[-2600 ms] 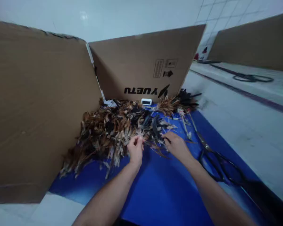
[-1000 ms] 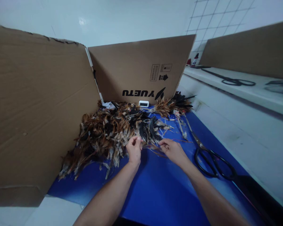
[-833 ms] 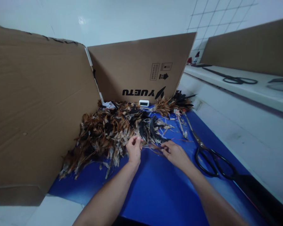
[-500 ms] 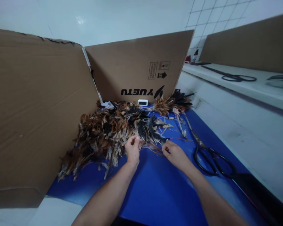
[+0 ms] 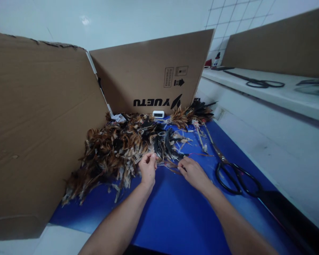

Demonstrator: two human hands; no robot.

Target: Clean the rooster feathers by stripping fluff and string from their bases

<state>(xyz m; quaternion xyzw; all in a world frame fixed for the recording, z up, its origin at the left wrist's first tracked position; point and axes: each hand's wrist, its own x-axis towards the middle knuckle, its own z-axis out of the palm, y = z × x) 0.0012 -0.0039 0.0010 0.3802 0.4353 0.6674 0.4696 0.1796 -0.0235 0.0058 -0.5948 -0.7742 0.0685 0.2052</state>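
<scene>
Upright cardboard panels (image 5: 138, 74) stand beyond and to the left of the person's hands, around a blue tabletop (image 5: 175, 219). The feather pile (image 5: 114, 148), brown, black and pale, spreads on the tabletop from just beside the left hand (image 5: 148, 166) out to its left and beyond it. Black-handled scissors (image 5: 223, 159) lie to the right of the right hand (image 5: 191, 170). A small white digital display (image 5: 158, 114) sits beyond both hands, against the rear panel. The left hand has thumb and forefinger pinched together; the right hand's fingers are curled narrow, near loose thin feathers (image 5: 171, 165). Whether either grips anything cannot be told.
</scene>
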